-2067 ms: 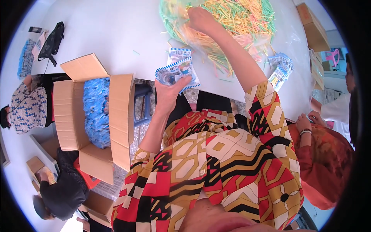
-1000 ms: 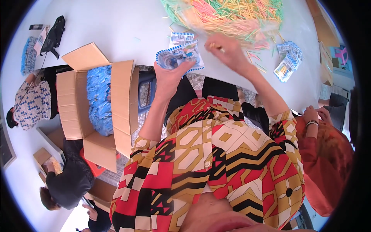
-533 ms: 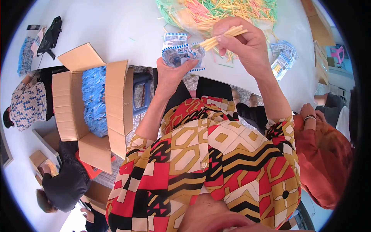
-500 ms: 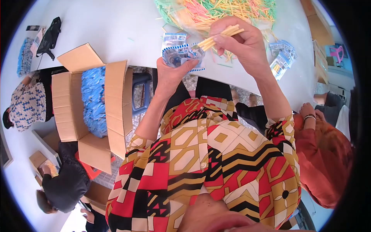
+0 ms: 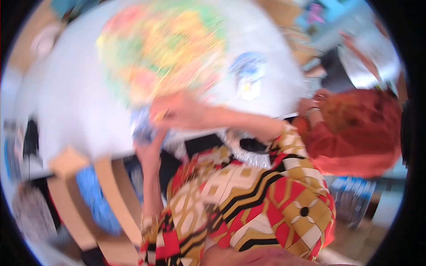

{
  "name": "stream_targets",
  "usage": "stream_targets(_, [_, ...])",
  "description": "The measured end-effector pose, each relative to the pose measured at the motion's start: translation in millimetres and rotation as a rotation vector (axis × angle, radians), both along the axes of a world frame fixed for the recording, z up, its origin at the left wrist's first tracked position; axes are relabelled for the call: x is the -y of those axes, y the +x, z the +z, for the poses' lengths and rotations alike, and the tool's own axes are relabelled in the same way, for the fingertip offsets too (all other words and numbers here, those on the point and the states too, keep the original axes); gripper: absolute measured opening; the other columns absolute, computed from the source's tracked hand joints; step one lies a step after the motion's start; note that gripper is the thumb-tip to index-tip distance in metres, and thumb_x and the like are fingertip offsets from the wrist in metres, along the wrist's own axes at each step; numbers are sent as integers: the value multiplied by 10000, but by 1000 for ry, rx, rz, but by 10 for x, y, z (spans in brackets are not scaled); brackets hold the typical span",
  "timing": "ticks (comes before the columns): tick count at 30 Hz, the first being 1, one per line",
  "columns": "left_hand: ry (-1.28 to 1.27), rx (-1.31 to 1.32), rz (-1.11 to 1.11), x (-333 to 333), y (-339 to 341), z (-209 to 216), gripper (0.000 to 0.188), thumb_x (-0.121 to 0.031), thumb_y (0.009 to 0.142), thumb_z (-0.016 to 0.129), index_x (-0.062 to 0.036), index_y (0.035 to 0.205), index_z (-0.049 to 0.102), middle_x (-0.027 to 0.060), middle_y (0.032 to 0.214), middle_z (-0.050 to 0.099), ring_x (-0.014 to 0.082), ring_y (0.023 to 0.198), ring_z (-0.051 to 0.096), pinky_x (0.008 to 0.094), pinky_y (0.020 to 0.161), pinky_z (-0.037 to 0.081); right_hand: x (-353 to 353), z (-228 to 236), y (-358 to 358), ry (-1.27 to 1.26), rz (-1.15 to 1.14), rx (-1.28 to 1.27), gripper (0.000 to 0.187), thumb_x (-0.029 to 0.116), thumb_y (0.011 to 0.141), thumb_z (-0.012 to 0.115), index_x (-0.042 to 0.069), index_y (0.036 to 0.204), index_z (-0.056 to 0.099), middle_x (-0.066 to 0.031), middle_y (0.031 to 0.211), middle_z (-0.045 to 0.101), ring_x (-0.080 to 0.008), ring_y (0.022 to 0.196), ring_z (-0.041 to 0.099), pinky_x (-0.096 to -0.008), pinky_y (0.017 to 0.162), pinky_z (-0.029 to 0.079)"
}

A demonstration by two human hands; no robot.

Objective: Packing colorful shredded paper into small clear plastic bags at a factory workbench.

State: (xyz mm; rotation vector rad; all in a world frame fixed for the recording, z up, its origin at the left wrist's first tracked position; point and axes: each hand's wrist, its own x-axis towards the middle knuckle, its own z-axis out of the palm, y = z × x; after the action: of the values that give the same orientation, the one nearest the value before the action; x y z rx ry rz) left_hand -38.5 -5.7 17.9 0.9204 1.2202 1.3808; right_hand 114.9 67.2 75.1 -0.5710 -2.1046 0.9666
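Observation:
The whole view is smeared by motion. At the table's near edge, my left hand [image 5: 149, 144] is closed on a small blue-and-white plastic packet [image 5: 141, 122]. My right hand [image 5: 177, 111] is right above the packet, its fingers closed round a few thin yellow sticks [image 5: 163, 114], of which only a blurred bit shows. Whether their ends are inside the packet I cannot tell. Beyond my hands lies a wide heap of thin pink, green and yellow sticks [image 5: 173, 42].
More blue-and-white packets [image 5: 249, 73] lie right of the heap on the white table [image 5: 66, 104]. An open cardboard box [image 5: 117, 186] full of blue packets [image 5: 98, 199] stands at my left. A person in a rust-red top [image 5: 355, 133] sits close at my right.
The view has swung, so the table, box and heap sit differently in it. My right hand has come down close against the packet in my left hand; the sticks are now mostly hidden.

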Motion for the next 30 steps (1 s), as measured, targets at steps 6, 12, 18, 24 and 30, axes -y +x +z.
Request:
stream_targets(6, [92, 76, -49, -106, 53, -250, 495, 63, 727, 645, 9, 1182, 458, 89, 1110, 545, 178, 1008, 546, 317, 884, 450, -27, 142, 102, 27, -73, 62, 184, 203, 820, 566, 21, 836, 584, -114, 837, 553, -288, 782, 551, -371, 707, 445])
stream_targets(12, [114, 139, -149, -318, 280, -97, 567, 55, 726, 661, 18, 1240, 424, 98, 1141, 525, 175, 1017, 537, 314, 877, 444, -71, 188, 329, 120, -197, 109, 228, 251, 883, 509, 77, 1001, 597, -95, 954, 568, -264, 850, 571, -357, 734, 450])
stream_targets(18, [164, 233, -143, -318, 221, -61, 554, 71, 732, 649, 19, 1238, 430, 98, 1150, 530, 192, 1048, 533, 320, 885, 451, 21, 328, 443, -318, -146, -24, 319, 254, 901, 481, 84, 1160, 560, -63, 1050, 587, -179, 877, 571, -318, 752, 463])
stream_targets(24, [79, 147, -153, -274, 199, 52, 509, 68, 725, 662, -6, 1190, 470, 84, 1128, 537, 191, 1033, 537, 328, 882, 464, -47, -20, 532, -415, -36, -127, 223, 149, 856, 581, 47, 1053, 604, -26, 936, 609, -92, 834, 559, -267, 716, 468])
stream_targets(30, [96, 73, -220, -296, 283, 182, 417, -56, 702, 751, 28, 1069, 572, 71, 977, 620, 138, 882, 591, 293, 801, 482, -90, -69, 600, -390, -108, -154, 108, 21, 862, 570, -6, 957, 614, -27, 909, 622, -74, 852, 564, -231, 745, 464])
